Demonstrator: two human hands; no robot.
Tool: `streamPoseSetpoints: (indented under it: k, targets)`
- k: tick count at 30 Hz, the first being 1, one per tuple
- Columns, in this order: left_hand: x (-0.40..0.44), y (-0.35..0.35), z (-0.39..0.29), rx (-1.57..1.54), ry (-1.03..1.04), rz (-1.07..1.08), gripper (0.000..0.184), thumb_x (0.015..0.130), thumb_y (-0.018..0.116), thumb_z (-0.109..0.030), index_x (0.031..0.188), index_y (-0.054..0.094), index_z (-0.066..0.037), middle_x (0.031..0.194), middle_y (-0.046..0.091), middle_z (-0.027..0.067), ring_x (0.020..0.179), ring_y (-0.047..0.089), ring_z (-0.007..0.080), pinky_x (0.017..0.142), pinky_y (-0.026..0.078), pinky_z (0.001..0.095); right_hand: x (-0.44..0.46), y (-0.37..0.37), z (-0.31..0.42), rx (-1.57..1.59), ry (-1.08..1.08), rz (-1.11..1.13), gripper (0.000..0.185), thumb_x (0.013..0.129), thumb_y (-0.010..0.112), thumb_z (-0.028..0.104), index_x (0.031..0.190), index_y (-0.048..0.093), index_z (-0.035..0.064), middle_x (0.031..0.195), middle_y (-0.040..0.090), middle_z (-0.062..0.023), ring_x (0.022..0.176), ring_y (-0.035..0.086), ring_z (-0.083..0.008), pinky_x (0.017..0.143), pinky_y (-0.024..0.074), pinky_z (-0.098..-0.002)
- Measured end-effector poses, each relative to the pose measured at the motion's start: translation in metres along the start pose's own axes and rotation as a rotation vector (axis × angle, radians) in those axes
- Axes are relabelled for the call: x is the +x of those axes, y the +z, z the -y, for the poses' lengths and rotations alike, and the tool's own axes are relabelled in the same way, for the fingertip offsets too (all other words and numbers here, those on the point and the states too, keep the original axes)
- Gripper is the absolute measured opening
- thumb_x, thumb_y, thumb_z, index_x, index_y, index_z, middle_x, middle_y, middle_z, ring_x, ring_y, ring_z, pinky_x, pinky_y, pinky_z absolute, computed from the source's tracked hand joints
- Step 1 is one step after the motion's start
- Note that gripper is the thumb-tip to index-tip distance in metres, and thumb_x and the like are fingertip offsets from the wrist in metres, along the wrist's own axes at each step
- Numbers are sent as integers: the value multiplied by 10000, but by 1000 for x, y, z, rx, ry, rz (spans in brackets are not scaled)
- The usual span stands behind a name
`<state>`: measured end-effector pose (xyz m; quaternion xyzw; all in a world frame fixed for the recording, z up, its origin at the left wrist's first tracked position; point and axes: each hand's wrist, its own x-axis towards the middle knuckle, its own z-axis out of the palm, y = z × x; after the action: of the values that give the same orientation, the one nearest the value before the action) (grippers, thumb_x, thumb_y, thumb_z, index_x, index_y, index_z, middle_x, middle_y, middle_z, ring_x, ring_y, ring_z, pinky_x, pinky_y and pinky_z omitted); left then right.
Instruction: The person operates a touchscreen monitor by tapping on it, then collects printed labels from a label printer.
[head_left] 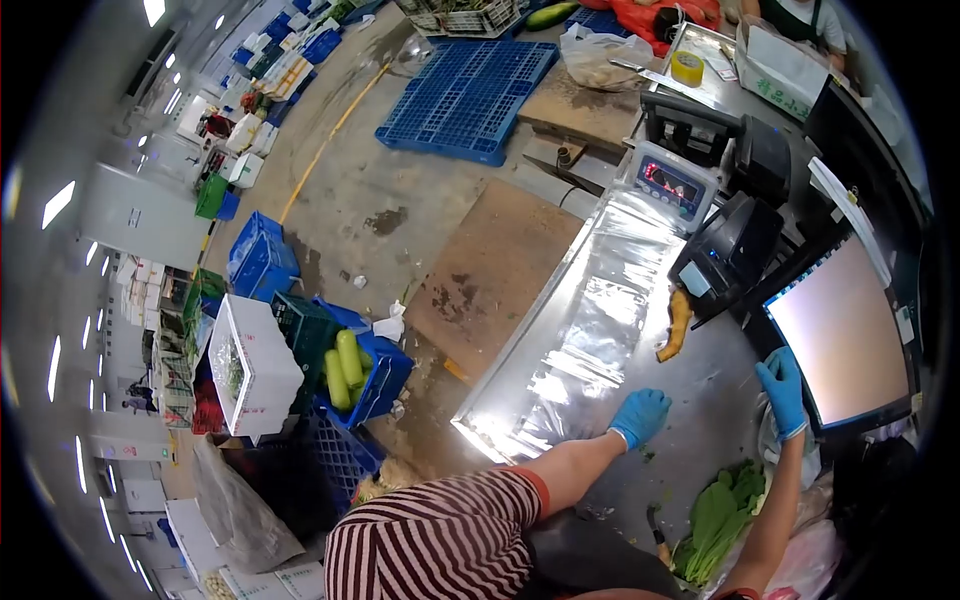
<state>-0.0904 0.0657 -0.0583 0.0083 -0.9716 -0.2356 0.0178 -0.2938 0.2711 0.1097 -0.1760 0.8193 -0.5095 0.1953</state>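
Note:
My left hand (640, 418), in a blue glove, rests on the metal table (600, 385) with its fingers curled in; whether anything is inside them is hidden. My right hand (782, 390), also gloved in blue, is raised at the edge of a lit monitor (842, 335), thumb apart from the fingers and nothing seen in it. A curved yellow-brown root-like piece (675, 326) lies on the table beyond my left hand. Leafy greens (718, 522) lie on the near side, below my hands.
A scale display (672, 185) and a black printer-like device (728, 255) stand along the table. Yellow tape (687, 67) sits farther back. On the floor are a blue pallet (468, 98), a blue crate (388, 378) with pale green gourds (345, 365), and a white foam box (262, 368).

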Motion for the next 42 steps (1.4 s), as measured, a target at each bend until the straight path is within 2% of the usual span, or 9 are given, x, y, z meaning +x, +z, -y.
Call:
streamPoseSetpoints:
  k: [17,21,22,23,28,30,34,36,42]
  targets:
    - [7,-9,1,56,-27,98,62,883,586,-156,932,618,-135,915,609,87,874,629,280,734,501,419,4,-12,-10,-31,-23,-75,322,890,724,60,759,429,57,822,394,-34,742,382,-145,685,380,-304]
    - [4,23,9,65,48,98,86,899,560,-144,870,640,-133,823,629,112,787,652,305,667,518,440,7,-12,-13,-199,-123,-35,336,908,741,253,792,498,53,785,416,-43,731,388,-178,666,405,-360]
    - [5,20,8,92,64,78,194,960,527,-169,850,671,-99,817,660,138,760,664,313,650,519,460,6,-10,-7,-272,-82,-69,365,905,742,302,789,500,55,782,424,-65,722,388,-192,669,414,-370]
    - [6,17,4,119,41,84,208,965,521,-180,844,669,-100,801,656,128,742,656,309,651,515,464,6,-11,-9,-259,-129,-33,381,914,755,293,778,469,81,787,421,-22,726,373,-148,662,404,-334]
    - [3,7,-2,51,89,-90,115,900,619,-196,988,654,-131,897,615,115,825,607,322,712,482,462,11,-7,10,-265,20,-31,436,885,775,308,736,461,46,834,470,-57,724,440,-175,722,449,-344]
    - [4,6,-3,64,77,-106,143,891,634,-198,1019,656,-139,920,610,107,841,602,317,714,480,458,17,-8,12,-299,78,-3,467,876,746,460,770,549,50,863,560,-94,756,547,-221,751,487,-367]
    - [5,-3,-10,30,41,-50,121,907,602,-179,984,671,-117,908,626,135,843,602,343,747,475,474,25,-11,13,-351,92,11,474,886,715,514,841,594,58,926,597,-108,798,596,-237,779,504,-369]
    - [6,-3,-12,30,31,-14,120,914,589,-176,962,673,-106,907,633,146,845,602,353,758,474,477,25,-10,14,-311,90,-11,453,898,738,436,773,524,58,858,527,-85,747,514,-202,740,473,-355]
    - [5,-4,-13,52,-2,-10,120,914,587,-170,957,670,-95,909,632,147,848,598,351,766,473,473,34,-10,11,-390,98,7,505,882,712,536,833,567,56,886,570,-118,784,560,-258,774,490,-386]
